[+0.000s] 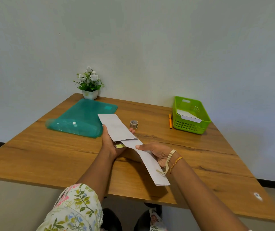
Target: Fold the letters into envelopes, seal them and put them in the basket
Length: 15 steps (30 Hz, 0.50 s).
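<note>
My left hand (111, 144) holds a white envelope (115, 125) from below, its open mouth facing me, above the table's middle. My right hand (156, 151) grips a folded white letter (151, 164) whose far end sits just inside the envelope's mouth. A small yellow-green strip (119, 146) shows under the envelope's mouth, by my left palm. The green basket (203, 112) stands at the table's far right with white envelopes (187, 115) lying in it.
A teal plastic folder (81, 119) lies at the far left. A small roll of tape (134, 124) stands behind the envelope. An orange pen (170, 121) lies left of the basket. A potted white-flower plant (89, 84) stands at the back against the wall.
</note>
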Tool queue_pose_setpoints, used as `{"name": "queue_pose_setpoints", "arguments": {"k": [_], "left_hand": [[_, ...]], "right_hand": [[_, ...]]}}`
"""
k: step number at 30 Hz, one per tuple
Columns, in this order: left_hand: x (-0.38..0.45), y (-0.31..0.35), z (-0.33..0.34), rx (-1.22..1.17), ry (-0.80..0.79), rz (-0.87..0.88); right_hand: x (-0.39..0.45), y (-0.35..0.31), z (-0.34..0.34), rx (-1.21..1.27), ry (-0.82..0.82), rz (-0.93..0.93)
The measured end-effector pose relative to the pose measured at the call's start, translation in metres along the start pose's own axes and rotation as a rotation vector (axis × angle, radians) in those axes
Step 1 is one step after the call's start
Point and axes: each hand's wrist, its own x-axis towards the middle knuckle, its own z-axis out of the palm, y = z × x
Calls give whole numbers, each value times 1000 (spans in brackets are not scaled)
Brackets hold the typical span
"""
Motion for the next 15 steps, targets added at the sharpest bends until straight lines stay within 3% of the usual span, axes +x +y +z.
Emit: {"name": "queue_pose_setpoints", "arguments": {"k": [7,12,15], "left_hand": [[2,0,-3,131,5,-9],[4,0,-4,140,37,-10],[6,1,-5,164,47,-3]], "right_hand": [[9,-2,23,16,31,-24],[-1,-1,24,205,-211,84],[-9,2,12,29,-330,112]]}}
